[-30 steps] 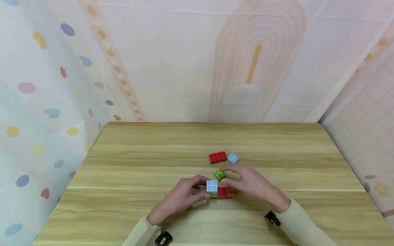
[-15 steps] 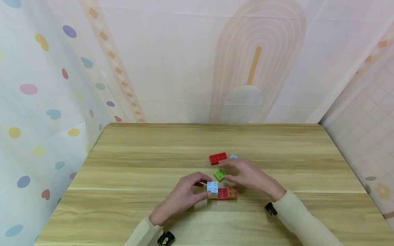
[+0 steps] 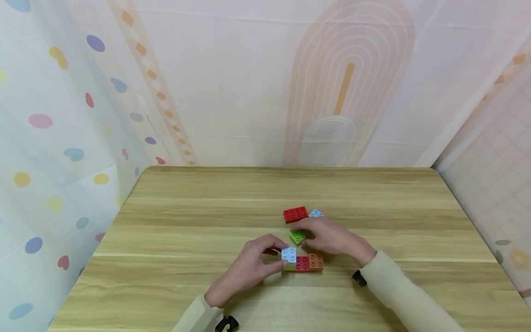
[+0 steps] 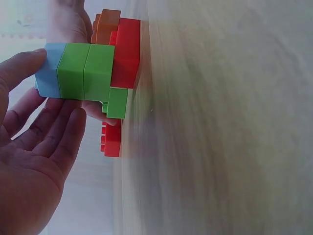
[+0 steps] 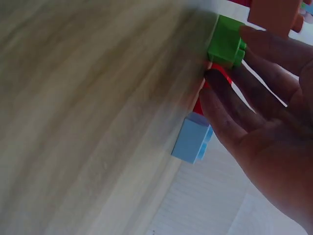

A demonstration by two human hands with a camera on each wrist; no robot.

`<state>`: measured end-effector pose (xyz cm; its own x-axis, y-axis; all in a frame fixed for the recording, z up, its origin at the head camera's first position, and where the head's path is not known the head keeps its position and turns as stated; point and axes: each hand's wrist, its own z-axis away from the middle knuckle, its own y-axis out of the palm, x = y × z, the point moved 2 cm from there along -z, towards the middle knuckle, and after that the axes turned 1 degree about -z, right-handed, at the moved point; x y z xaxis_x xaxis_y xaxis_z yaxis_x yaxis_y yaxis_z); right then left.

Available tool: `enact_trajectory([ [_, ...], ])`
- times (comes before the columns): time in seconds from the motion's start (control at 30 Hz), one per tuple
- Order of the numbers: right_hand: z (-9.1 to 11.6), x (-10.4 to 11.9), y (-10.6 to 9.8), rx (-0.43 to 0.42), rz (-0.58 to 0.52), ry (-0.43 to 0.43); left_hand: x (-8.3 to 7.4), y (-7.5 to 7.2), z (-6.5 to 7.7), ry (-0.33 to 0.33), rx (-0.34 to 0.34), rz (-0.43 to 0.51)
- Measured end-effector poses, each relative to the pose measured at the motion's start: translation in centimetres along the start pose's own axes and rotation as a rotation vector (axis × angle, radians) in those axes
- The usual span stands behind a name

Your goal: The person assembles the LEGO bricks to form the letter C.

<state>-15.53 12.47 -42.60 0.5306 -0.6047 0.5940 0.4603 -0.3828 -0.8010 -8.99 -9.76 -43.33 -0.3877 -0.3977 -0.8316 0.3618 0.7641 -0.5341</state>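
In the head view my left hand [image 3: 261, 260] pinches the light blue brick [image 3: 288, 254] on top of a stack between thumb and fingers. Two green bricks [image 4: 73, 71] sit under it, on one end of a long red brick [image 4: 128, 51]. An orange brick [image 3: 315, 261] sits on the other end. My right hand [image 3: 329, 234] reaches over a loose green brick [image 3: 297, 237] lying behind the stack. Thumb and fingertips stand at opposite sides of that brick, right at its edges in the right wrist view.
Behind the right hand, a second long red brick [image 3: 295, 215] and a loose light blue brick [image 3: 316, 213] lie on the wooden table [image 3: 199, 221]. Patterned cloth [image 3: 232, 83] hangs behind the table and along both sides.
My right hand has moved down and left, its fingers closing around the loose green brick, uncovering the orange brick. The left hand keeps its hold on the stack.
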Motion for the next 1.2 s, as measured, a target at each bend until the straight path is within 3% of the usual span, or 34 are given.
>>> enact_trajectory([
  [0.37,0.1,0.3,0.1,-0.021,-0.009,0.045,0.1,0.1,0.1,-0.016,-0.005,-0.017],
  [0.63,1.3,0.5,-0.5,-0.111,-0.047,0.038,0.1,0.1,0.2,-0.049,-0.003,-0.014],
  [1.2,3.4,1.4,-0.8,-0.23,-0.07,0.005,-0.1,0.2,0.2,-0.032,-0.015,-0.044],
])
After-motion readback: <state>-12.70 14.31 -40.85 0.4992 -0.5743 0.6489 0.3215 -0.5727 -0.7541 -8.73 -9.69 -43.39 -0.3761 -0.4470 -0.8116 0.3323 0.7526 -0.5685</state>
